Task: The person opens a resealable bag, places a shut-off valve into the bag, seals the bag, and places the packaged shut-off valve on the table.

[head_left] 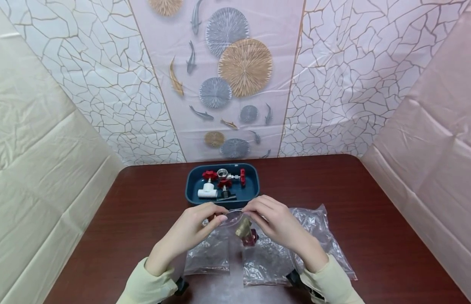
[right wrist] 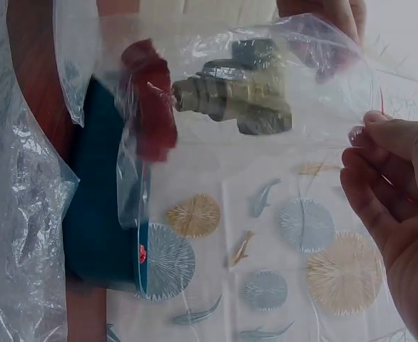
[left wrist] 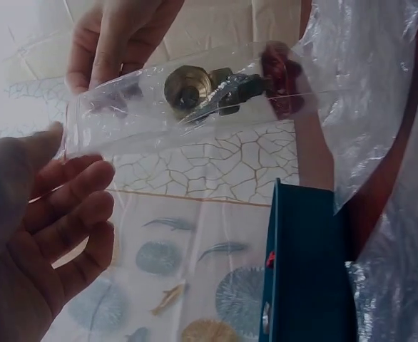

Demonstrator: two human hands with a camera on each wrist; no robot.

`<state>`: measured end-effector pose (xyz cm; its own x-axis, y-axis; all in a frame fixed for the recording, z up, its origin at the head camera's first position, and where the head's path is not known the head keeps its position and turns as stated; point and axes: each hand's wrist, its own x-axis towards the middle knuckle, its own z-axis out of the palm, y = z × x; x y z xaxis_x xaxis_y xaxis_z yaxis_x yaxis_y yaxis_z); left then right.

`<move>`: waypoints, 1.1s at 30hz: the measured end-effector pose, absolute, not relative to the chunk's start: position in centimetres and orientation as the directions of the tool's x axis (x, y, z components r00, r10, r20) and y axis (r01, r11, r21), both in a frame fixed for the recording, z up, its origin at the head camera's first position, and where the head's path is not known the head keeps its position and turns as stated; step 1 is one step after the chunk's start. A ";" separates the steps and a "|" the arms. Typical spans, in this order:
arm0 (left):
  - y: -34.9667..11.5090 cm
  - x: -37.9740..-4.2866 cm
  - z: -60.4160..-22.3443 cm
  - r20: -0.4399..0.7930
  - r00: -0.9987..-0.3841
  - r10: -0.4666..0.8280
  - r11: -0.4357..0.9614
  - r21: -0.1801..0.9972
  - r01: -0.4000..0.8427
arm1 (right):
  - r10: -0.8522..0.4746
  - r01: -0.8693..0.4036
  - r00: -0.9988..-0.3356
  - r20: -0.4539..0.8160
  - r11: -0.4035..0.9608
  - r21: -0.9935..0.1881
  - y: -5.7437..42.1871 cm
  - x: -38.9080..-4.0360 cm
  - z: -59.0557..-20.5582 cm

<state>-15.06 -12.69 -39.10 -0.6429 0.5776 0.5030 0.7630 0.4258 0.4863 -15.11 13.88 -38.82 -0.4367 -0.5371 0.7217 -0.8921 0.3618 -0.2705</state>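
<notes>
Over the front of the table, a clear plastic bag (right wrist: pixel 330 128) hangs between both hands. My left hand (head_left: pixel 189 226) pinches one side of its top edge between thumb and fingers. At the other side of that edge, my right hand (head_left: pixel 275 221) pinches the film in the same way. Inside the bag lies a brass valve (left wrist: pixel 195 89) with a dark red handwheel (right wrist: pixel 152 100). A thin red line shows along the bag's mouth in the wrist views.
A blue tray (head_left: pixel 187 190) stands behind the hands. It holds a white tee-shaped valve (head_left: pixel 208 191), a steel valve (head_left: pixel 222 174) and a black valve (head_left: pixel 225 193), with red handwheels. More clear bags (head_left: pixel 326 236) lie on the dark red-brown table (head_left: pixel 144 198), below and beside the hands.
</notes>
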 end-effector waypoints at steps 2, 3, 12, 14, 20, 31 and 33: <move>-12.9 -14.8 -39.4 0.490 -0.647 0.585 0.412 0.507 0.757 | -0.521 -0.889 -0.443 0.730 0.357 -0.286 14.0 -15.0 -38.8; -12.9 -14.7 -39.5 0.485 -0.649 0.586 0.408 0.516 0.753 | -0.514 -0.887 -0.448 0.731 0.355 -0.294 14.1 -14.9 -38.7; -12.7 -14.4 -40.6 0.523 -0.667 0.531 0.420 0.521 0.743 | -0.480 -0.877 -0.470 0.741 0.347 -0.332 14.3 -14.5 -38.4; -12.7 -14.3 -40.6 0.541 -0.682 0.492 0.436 0.525 0.731 | -0.473 -0.876 -0.473 0.743 0.338 -0.343 14.4 -14.5 -38.4; -13.0 -14.1 -40.4 0.602 -0.663 0.444 0.472 0.472 0.745 | -0.465 -0.876 -0.477 0.746 0.315 -0.365 14.5 -14.5 -38.5; -13.8 -14.2 -39.1 0.699 -0.459 0.548 0.519 0.147 0.842 | -0.505 -0.886 -0.462 0.729 0.282 -0.367 15.1 -14.8 -39.1; -13.8 -14.2 -39.0 0.695 -0.456 0.555 0.527 0.130 0.840 | -0.511 -0.887 -0.462 0.725 0.280 -0.368 15.1 -14.8 -39.2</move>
